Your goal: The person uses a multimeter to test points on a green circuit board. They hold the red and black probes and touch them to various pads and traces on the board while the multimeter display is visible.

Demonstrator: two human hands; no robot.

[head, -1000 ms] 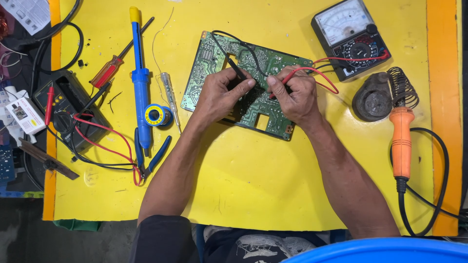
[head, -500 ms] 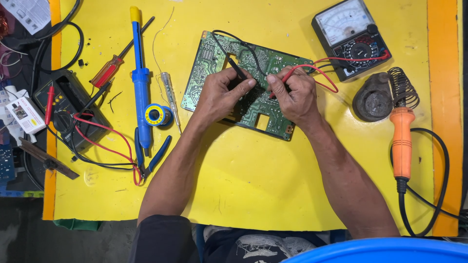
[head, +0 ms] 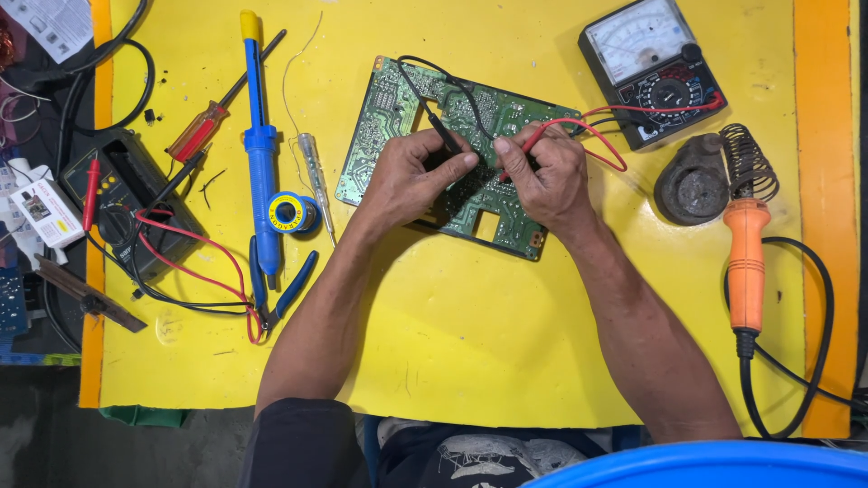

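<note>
Item one: green circuit board (head: pixel 398 113), which I see lying flat near the middle of the yellow counter (head: pixel 506 334), tilted a little, with both hands resting on its lower half.

Item two: left hand (head: pixel 407 176), fingers curled closed around a black probe (head: pixel 441 132) whose tip points down onto the board; a black lead runs from it across the board's top edge.

Item three: right hand (head: pixel 542 176), pinched shut on a red probe (head: pixel 535 137), its tip also at the board. I cannot quite tell which spot either tip touches, since the fingers cover it. The two hands sit just beside each other, thumbs nearly meeting.

Item four: analogue meter (head: pixel 651 68), black case with a white dial, at the upper right of the board; red and black leads run from it toward the hands.

Item five: soldering iron (head: pixel 746 262), orange handle, standing in a coiled holder to the right, well apart from the board.

Item six, left of the board: blue desoldering pump (head: pixel 259 145), red-handled screwdriver (head: pixel 201 134), solder reel (head: pixel 291 213), and a second dark meter (head: pixel 127 194) at the counter's edge.
</note>
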